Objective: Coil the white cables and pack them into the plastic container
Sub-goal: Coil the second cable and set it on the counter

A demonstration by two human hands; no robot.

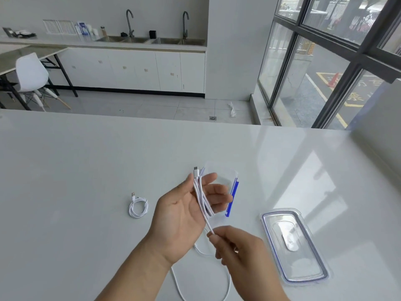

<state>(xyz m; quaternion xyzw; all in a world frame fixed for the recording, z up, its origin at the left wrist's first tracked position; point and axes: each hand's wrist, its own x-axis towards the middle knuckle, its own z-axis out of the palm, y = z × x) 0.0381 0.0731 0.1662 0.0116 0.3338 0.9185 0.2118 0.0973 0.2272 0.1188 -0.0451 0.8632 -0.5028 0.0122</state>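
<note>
My left hand is held palm up above the white table, with several loops of a white cable lying across its fingers and the plug end sticking up past the fingertips. My right hand pinches the same cable just below the loops. The loose tail of the cable curves over the table toward me. A second white cable lies coiled on the table to the left. The clear plastic container with a blue clip stands behind my left hand, partly hidden by it.
The container's clear lid with a blue seal lies flat on the table at the right. Beyond the table's far edge are a tiled floor, a white chair, a counter with sinks and large windows.
</note>
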